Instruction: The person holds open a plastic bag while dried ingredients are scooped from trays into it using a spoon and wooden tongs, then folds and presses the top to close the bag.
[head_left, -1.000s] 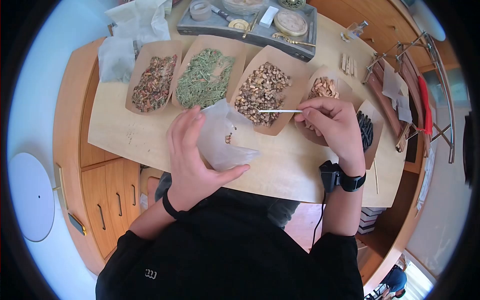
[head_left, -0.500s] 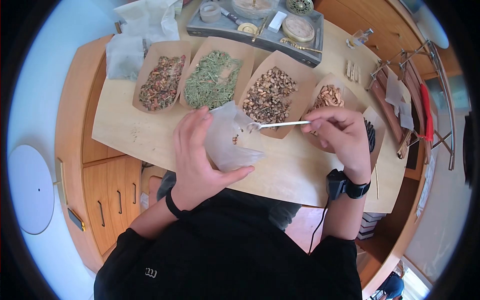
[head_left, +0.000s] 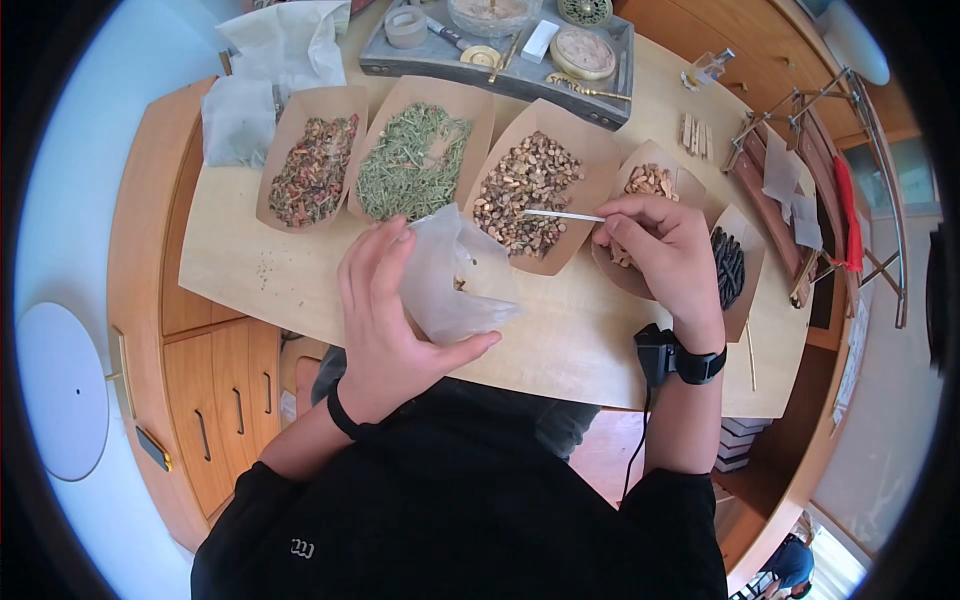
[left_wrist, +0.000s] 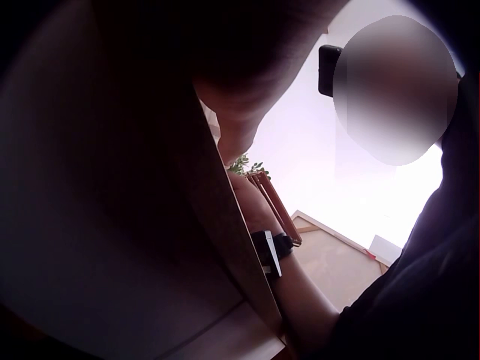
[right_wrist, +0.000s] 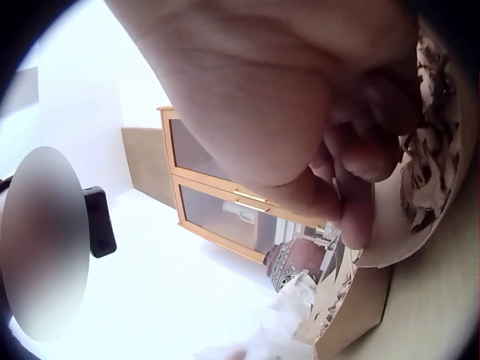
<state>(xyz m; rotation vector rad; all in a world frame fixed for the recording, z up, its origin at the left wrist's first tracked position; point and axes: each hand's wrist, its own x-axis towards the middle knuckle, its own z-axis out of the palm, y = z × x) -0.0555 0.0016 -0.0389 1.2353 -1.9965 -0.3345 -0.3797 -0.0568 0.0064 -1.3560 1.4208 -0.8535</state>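
In the head view the left hand [head_left: 385, 320] holds a translucent white bag [head_left: 440, 290] at its left side, mouth spread, a few brown bits inside. The right hand [head_left: 665, 255] pinches a thin white spoon [head_left: 570, 215] between thumb and fingers; its far end lies among chopped brown pieces [head_left: 535, 180] in a paper tray [head_left: 590, 150]. That end's bowl is hidden by the pieces. The right wrist view shows the right hand [right_wrist: 300, 97] with curled fingers beside a tray of pale shavings [right_wrist: 427, 180]. Mostly dark, the left wrist view shows part of an arm [left_wrist: 240, 97].
Paper trays hold red-brown bits [head_left: 312, 170], green stems [head_left: 400, 165], pale shavings [head_left: 650, 182] and black sticks [head_left: 728, 268]. Behind them are a grey tray [head_left: 400, 62] of tools and dishes, and white bags [head_left: 240, 120]. A wooden rack [head_left: 800, 180] stands at the right.
The spoon has moved from beside the bag's mouth back into the chopped brown pieces, with the right hand shifting slightly away. The left hand keeps its hold on the bag.
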